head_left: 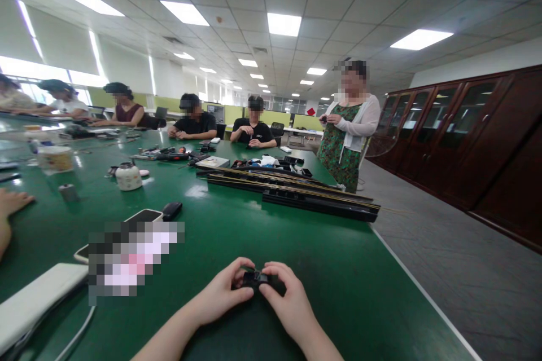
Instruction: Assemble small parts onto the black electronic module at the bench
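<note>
Low over the green table [359, 287], a small black plastic part [255, 278] is held between my two hands. My left hand [226, 290] is closed on its left end, thumb in front and fingers behind. From the other side, my right hand [285, 293] pinches the right end in the same way. The part looks like a small block with a glossy or metallic middle; its exact kind cannot be made out. My fingertips hide both of its ends.
Long black rails [322, 203] with thin brass-coloured rods lie across the table ahead. To the left are a phone [144, 216], a white device [42, 304] with a cable, and a white jar [129, 176]. Another person's hand [14, 202] rests at the left edge. Several people sit beyond; one person [351, 124] stands.
</note>
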`<state>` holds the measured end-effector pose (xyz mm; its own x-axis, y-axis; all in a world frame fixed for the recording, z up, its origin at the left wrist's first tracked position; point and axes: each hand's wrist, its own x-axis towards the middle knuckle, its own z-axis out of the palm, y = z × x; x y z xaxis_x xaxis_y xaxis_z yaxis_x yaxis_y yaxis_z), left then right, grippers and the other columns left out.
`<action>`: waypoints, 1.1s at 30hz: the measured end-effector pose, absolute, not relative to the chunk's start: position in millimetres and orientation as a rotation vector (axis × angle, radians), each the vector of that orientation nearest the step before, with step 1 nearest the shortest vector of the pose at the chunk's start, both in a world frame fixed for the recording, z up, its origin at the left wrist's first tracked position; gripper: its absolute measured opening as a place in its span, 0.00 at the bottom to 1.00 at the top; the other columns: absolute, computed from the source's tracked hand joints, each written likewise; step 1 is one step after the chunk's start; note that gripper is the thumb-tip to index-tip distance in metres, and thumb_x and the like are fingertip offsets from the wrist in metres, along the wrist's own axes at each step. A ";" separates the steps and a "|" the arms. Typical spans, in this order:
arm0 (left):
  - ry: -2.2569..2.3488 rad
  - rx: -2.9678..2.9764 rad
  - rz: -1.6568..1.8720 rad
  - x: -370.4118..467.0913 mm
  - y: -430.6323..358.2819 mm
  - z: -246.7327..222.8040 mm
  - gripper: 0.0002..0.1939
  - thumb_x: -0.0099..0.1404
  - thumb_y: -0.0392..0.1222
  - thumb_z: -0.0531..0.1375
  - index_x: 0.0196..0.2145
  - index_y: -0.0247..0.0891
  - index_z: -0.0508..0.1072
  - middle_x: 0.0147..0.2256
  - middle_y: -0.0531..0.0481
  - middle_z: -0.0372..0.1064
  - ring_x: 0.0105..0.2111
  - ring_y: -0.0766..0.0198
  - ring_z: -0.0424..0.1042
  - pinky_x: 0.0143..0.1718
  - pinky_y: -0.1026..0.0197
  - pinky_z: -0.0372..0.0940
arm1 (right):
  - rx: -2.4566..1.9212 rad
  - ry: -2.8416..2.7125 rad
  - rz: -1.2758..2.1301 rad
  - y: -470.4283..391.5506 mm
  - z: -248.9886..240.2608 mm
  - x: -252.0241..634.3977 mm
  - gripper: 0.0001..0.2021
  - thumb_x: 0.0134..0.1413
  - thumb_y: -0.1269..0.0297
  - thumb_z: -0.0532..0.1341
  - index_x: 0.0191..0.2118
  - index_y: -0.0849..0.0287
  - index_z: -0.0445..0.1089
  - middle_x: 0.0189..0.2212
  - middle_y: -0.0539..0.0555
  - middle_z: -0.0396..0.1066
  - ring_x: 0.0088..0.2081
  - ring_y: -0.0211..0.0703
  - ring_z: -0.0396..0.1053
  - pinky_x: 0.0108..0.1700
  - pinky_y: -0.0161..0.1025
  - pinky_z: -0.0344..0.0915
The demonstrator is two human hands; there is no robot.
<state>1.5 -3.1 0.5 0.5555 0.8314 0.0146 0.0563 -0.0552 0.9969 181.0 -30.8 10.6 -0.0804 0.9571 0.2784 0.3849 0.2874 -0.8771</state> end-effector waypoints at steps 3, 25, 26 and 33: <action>0.801 1.502 0.742 2.2 -4.1 2.8 0.19 0.53 0.41 0.59 0.42 0.39 0.58 0.28 0.56 0.60 0.28 0.69 0.59 0.29 0.65 0.52 | -1.274 -1.567 0.780 -28.0 9.1 183.1 0.09 0.42 0.68 0.61 0.34 0.54 0.71 0.40 0.53 0.70 0.46 0.49 0.65 0.48 0.43 0.59; 0.778 1.487 0.726 1.8 -4.8 2.2 0.20 0.54 0.41 0.59 0.42 0.38 0.56 0.31 0.54 0.63 0.29 0.69 0.61 0.30 0.65 0.52 | -1.052 -1.044 0.985 -16.0 -2.9 189.8 0.14 0.39 0.60 0.66 0.35 0.59 0.69 0.32 0.54 0.73 0.37 0.45 0.70 0.41 0.40 0.66; 0.778 1.491 0.727 1.8 -4.4 2.2 0.20 0.54 0.41 0.59 0.42 0.38 0.56 0.31 0.54 0.64 0.30 0.69 0.61 0.30 0.65 0.52 | -1.047 -1.016 0.991 -15.7 -2.9 190.1 0.15 0.38 0.60 0.66 0.35 0.59 0.69 0.33 0.54 0.73 0.37 0.45 0.70 0.41 0.41 0.66; 0.770 1.507 0.724 1.6 -2.7 1.2 0.20 0.54 0.42 0.59 0.43 0.38 0.56 0.32 0.53 0.64 0.30 0.68 0.61 0.30 0.65 0.52 | -1.039 -0.857 1.058 -15.4 2.4 192.1 0.18 0.34 0.60 0.68 0.35 0.59 0.69 0.33 0.54 0.74 0.39 0.45 0.70 0.45 0.41 0.64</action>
<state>1.6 -2.7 1.2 0.5820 0.8132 0.0050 0.0550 -0.0455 0.9975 192.1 -15.4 2.4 0.2782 0.9581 0.0676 -0.2653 0.1443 -0.9533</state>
